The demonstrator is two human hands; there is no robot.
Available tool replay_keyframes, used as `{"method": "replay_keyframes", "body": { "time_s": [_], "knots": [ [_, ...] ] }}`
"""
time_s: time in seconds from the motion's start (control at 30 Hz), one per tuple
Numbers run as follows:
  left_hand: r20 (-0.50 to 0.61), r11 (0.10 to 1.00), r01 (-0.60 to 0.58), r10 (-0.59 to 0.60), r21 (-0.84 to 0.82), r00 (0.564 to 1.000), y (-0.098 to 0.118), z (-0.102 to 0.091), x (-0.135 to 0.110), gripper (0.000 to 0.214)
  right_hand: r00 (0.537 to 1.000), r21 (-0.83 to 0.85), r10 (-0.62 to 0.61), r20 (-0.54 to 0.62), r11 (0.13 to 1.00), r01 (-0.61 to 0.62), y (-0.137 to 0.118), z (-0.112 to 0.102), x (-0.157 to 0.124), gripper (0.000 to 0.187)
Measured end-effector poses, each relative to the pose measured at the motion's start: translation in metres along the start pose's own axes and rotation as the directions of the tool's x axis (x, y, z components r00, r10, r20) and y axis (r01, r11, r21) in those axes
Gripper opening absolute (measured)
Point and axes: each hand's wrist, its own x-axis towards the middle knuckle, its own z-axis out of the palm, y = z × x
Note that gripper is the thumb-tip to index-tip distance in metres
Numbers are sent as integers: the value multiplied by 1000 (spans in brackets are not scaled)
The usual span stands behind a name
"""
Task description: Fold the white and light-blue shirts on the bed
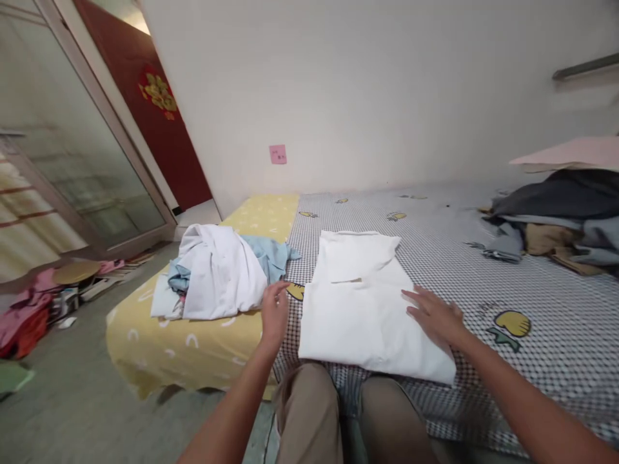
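A white garment (353, 322) lies partly folded on the checked bedsheet in front of my knees, its upper part turned over into a smaller flap. My right hand (432, 314) is over its right edge with the fingers spread; whether they press on the cloth I cannot tell. To the left of the garment, my left hand (275, 312) is raised with its fingers slightly curled and apart, holding nothing. Just beyond that hand sits a heap of clothes, a white shirt (225, 274) on top and light blue cloth (271, 254) showing beneath it.
A yellow patterned cloth (193, 354) covers the bed's left end. Dark, grey and brown clothes (556, 225) are piled at the right under a pink flat piece (570, 153). A pink note (278, 154) is on the wall. Red and pink items (33, 309) lie on the floor at left.
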Motion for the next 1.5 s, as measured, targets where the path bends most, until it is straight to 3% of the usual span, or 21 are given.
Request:
{"method": "replay_keyframes", "body": {
  "time_s": [0.1, 0.17, 0.27, 0.37, 0.5, 0.7, 0.83, 0.97, 1.1, 1.23, 1.5],
  "knots": [
    [-151, 983, 161, -172, -87, 973, -28, -33, -50, 33, 991, -37, -51, -120, 998, 47, -39, -24, 3, 48],
    [-157, 956, 247, -272, -160, 949, -41, -36, -83, 36, 980, -24, -163, -117, 987, 161, -73, -33, 4, 47],
    [-119, 912, 314, -353, -263, 928, -45, -23, -116, 43, 972, 32, -229, 51, 973, 228, -114, -23, 1, 47],
    [-65, 876, 341, -384, -339, 921, -41, -8, -130, 44, 970, 22, -123, 208, 992, 121, -127, 4, -8, 49],
    [70, 819, 384, -394, -426, 916, -41, 9, -133, 47, 965, -12, -53, 256, 998, 57, -119, 27, -15, 52],
    [210, 786, 462, -412, -410, 887, -46, 35, -139, 47, 963, -38, -41, 268, 998, 53, -115, 29, -15, 54],
    [303, 779, 510, -418, -366, 856, -36, 40, -139, 56, 962, -53, -41, 268, 997, 57, -112, 33, -14, 53],
    [360, 835, 488, -387, -253, 849, -30, 40, -133, 52, 966, -64, -44, 255, 996, 62, -109, 37, -14, 53],
    [348, 882, 449, -380, -144, 857, -33, 41, -128, 34, 969, -73, -50, 242, 995, 69, -110, 35, -14, 52],
    [346, 913, 400, -352, -78, 870, -38, 40, -123, 39, 970, -85, -46, 240, 994, 68, -114, 32, -15, 51],
    [227, 854, 500, -463, -145, 857, -60, 56, -118, 44, 978, -30, -59, 200, 997, 66, -119, 30, -15, 50]
  ]
}}
